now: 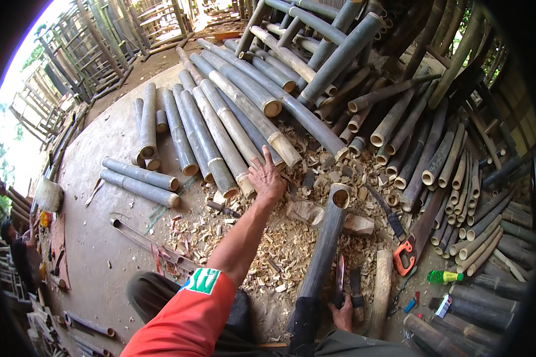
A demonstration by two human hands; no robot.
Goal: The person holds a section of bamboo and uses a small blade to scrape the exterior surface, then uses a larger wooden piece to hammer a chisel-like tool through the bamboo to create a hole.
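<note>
My left hand stretches forward with its fingers spread, over the near ends of a row of cut bamboo poles. It appears to touch the end of one pale pole. Low down beside my right leg, my right hand is closed around the dark handle of a knife, blade upward. A thick bamboo pole slants between my legs, its hollow cut end facing up. Right of the knife stand another dark-handled tool and a short pale wooden piece.
Wood shavings cover the ground ahead. An orange-handled saw and a curved blade lie to the right, near a green bottle. Bamboo stacks line the right side; a bamboo frame stands at the back.
</note>
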